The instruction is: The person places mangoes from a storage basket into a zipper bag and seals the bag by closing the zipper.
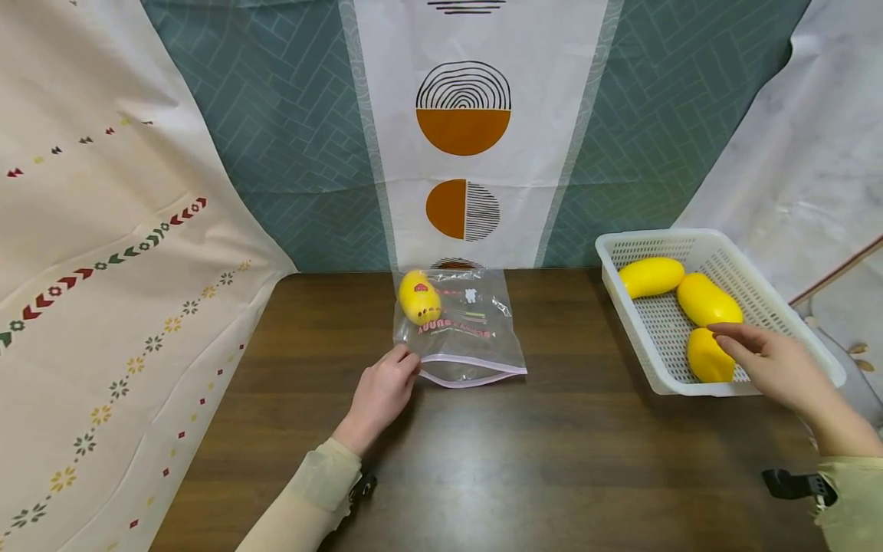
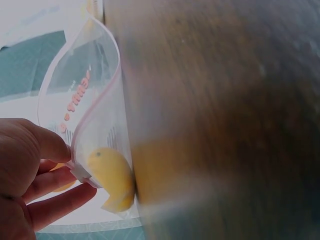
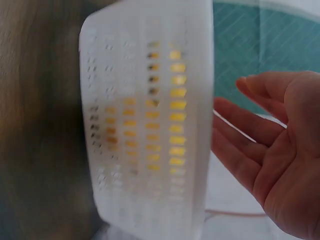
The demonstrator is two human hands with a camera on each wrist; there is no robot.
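Note:
A clear zip bag point(image 1: 476, 341) with a pale pink seal lies on the table, its mouth gaping towards me. Inside it, at the far left, is one yellow mango point(image 1: 419, 297). My left hand point(image 1: 382, 392) pinches the left corner of the bag's mouth between thumb and fingers; the left wrist view shows the parted seal point(image 2: 116, 75) close by. On the right, my right hand point(image 1: 786, 369) hovers over the near side of a white basket, fingers loosely bent and holding nothing. Its fingertips overlap the nearest mango point(image 1: 708, 359) in the head view.
The white perforated basket point(image 1: 629, 326) stands at the table's back right, with two more mangoes, one at the back point(image 1: 651, 276) and one in the middle point(image 1: 709, 299). Patterned cloth point(image 1: 303, 138) hangs behind the brown table point(image 1: 483, 468) and along both sides.

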